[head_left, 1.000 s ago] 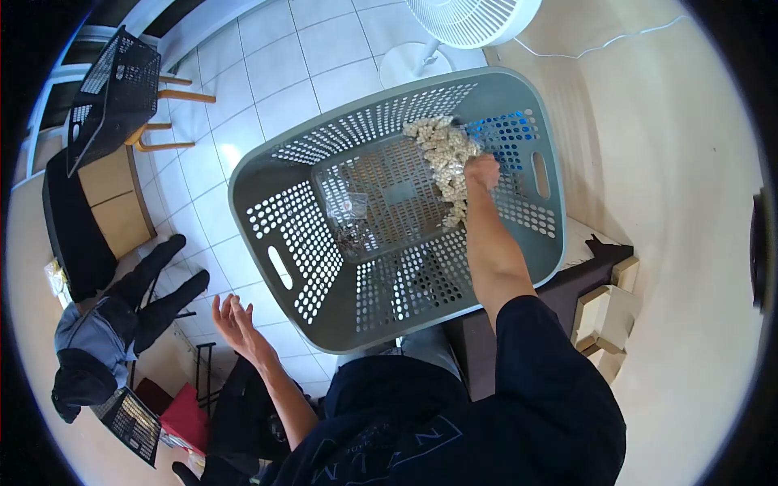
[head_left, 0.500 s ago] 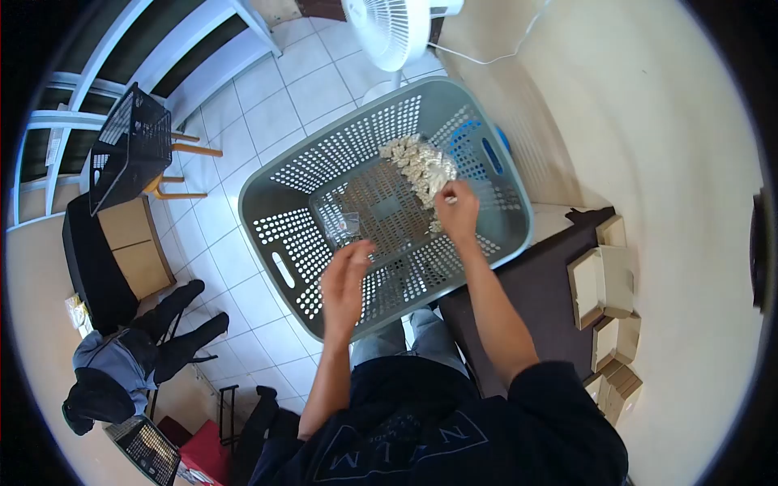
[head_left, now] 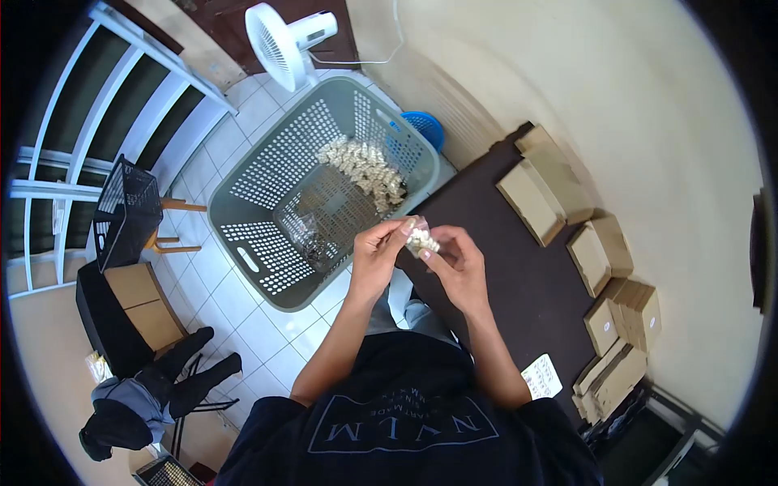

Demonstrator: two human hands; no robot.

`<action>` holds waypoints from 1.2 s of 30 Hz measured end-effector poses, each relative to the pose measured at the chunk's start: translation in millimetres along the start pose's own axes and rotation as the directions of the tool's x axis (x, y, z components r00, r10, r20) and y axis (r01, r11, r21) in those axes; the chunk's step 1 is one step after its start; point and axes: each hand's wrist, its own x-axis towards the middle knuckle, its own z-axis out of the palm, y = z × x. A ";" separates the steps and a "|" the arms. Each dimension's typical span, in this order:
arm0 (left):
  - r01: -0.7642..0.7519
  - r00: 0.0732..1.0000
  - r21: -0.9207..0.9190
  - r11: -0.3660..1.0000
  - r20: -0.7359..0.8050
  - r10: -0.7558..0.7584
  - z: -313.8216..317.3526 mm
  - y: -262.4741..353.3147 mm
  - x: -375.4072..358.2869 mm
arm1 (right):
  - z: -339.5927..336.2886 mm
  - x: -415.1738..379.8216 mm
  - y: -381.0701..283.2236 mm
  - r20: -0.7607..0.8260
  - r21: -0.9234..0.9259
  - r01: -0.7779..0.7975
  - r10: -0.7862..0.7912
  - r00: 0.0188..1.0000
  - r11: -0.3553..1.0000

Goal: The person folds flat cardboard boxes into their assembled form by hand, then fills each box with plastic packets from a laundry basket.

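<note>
My left hand [head_left: 377, 261] and my right hand [head_left: 459, 271] are together in front of my body, both closed on a small clear plastic bag [head_left: 422, 240] with whitish pieces inside. The fingers of my left hand pinch its upper left side, while my right thumb presses its lower right. Just beyond them stands a large grey-green plastic basket [head_left: 324, 279] with perforated walls. A pile of small clear bags with cream-coloured contents [head_left: 365, 172] lies along its right side. A few other clear bags [head_left: 305, 231] lie near its left end.
To my right is a dark-topped table [head_left: 494, 275] with open cardboard boxes [head_left: 535, 198] and a printed sheet [head_left: 541, 377]. A white fan [head_left: 275, 44] and a blue basket [head_left: 425, 130] stand beyond the basket. At left are a black crate [head_left: 128, 206] and a seated person [head_left: 134, 405].
My hands have come back from over the basket and met in front of me, now with the small bag between them. The view has turned right, showing more of the table.
</note>
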 end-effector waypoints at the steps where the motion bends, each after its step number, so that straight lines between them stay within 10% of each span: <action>1: -0.074 0.997 0.056 0.996 0.020 0.072 7.0 -4.5 -5.1 | -12.7 -5.0 3.8 0.113 0.099 -0.067 0.056 0.992 0.993; 13: -0.131 0.980 0.210 0.969 0.174 0.094 75.7 -16.3 -48.1 | -105.2 -59.3 6.8 0.153 0.350 -0.047 -0.007 0.988 0.935; 21: -0.167 0.868 0.307 0.937 0.497 -0.009 87.8 -34.5 -68.9 | -133.7 -77.0 9.5 0.102 0.151 0.032 -0.048 0.994 0.988; 36: -0.042 0.803 0.346 0.937 0.571 -0.174 90.3 -45.3 -93.3 | -174.3 -103.5 19.5 0.247 0.073 -0.101 0.080 0.966 0.992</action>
